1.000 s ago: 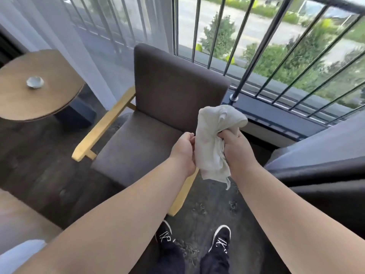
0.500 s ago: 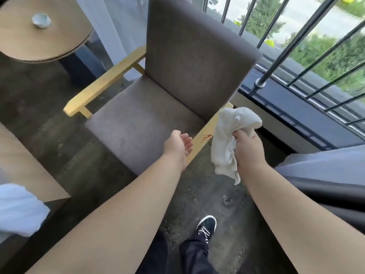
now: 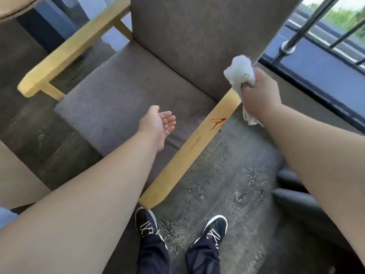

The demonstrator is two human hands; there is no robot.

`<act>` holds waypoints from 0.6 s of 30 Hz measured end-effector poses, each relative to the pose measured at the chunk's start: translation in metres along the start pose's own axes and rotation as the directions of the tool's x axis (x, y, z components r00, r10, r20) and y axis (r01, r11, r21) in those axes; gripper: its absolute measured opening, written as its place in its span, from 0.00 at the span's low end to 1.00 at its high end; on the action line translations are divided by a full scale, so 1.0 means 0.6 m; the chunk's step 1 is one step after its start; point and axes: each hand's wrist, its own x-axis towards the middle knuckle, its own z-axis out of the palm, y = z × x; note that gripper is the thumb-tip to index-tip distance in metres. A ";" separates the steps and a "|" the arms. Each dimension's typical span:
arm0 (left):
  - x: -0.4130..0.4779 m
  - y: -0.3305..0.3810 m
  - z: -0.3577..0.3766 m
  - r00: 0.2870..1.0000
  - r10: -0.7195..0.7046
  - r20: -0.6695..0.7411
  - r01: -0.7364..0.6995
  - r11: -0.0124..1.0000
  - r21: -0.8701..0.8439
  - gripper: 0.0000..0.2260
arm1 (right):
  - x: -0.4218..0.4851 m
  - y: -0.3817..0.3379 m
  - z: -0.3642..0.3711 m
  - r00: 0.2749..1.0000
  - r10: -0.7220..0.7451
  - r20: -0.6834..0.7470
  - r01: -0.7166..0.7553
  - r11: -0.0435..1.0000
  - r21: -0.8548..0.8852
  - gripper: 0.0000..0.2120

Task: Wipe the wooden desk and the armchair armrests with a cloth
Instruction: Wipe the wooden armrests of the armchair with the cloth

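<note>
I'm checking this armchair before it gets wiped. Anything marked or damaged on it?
Yes: red streaks mark the near armrest, just below where the right hand holds the cloth. A faint reddish mark also shows on the far armrest.

White cloth (image 3: 238, 73), pale yellow armrest (image 3: 189, 153) with red marks (image 3: 218, 122), grey-brown seat (image 3: 122, 107), black shoes (image 3: 146, 224)

- Bright daylight comes in from the window (image 3: 339, 20) at the top right.
- The chair (image 3: 150, 80) and floor (image 3: 227, 184) look soft and a bit blurry.
- Straight lines bend near the edges.
- Shadows are faint.
</note>
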 end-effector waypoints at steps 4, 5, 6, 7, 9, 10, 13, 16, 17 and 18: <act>0.071 -0.027 0.009 0.993 -0.036 0.109 0.038 0.999 -0.022 0.24 | 0.057 0.044 0.046 0.988 -0.155 -0.010 0.148 0.961 -0.233 0.16; 0.085 -0.036 0.016 0.989 -0.045 0.144 0.050 0.998 -0.032 0.24 | 0.062 0.055 0.057 0.981 -0.192 0.024 0.190 0.938 -0.290 0.17; 0.097 -0.044 0.023 0.984 -0.050 0.173 0.058 0.998 -0.037 0.24 | 0.064 0.066 0.070 0.974 -0.218 0.062 0.227 0.918 -0.325 0.19; 0.107 -0.051 0.030 0.979 -0.051 0.198 0.059 0.997 -0.039 0.25 | 0.062 0.076 0.083 0.966 -0.242 0.087 0.257 0.906 -0.336 0.22; 0.119 -0.062 0.042 0.970 -0.049 0.238 0.062 0.997 -0.048 0.26 | 0.054 0.097 0.103 0.952 -0.295 0.078 0.305 0.902 -0.307 0.24; 0.122 -0.067 0.047 0.965 -0.053 0.256 0.071 0.996 -0.062 0.26 | 0.053 0.106 0.108 0.945 -0.320 0.062 0.324 0.902 -0.285 0.25; 0.119 -0.080 0.055 0.951 -0.061 0.303 0.097 0.990 -0.106 0.26 | 0.056 0.121 0.108 0.925 -0.372 0.079 0.379 0.888 -0.260 0.24; 0.109 -0.087 0.056 0.938 -0.079 0.338 0.125 0.985 -0.118 0.27 | 0.065 0.117 0.102 0.926 -0.362 0.103 0.376 0.890 -0.256 0.23; 0.106 -0.087 0.056 0.934 -0.085 0.347 0.134 0.984 -0.121 0.27 | 0.065 0.116 0.101 0.933 -0.347 0.091 0.359 0.900 -0.247 0.22; 0.105 -0.087 0.056 0.931 -0.087 0.353 0.138 0.983 -0.122 0.28 | 0.064 0.114 0.101 0.940 -0.332 0.075 0.341 0.910 -0.237 0.21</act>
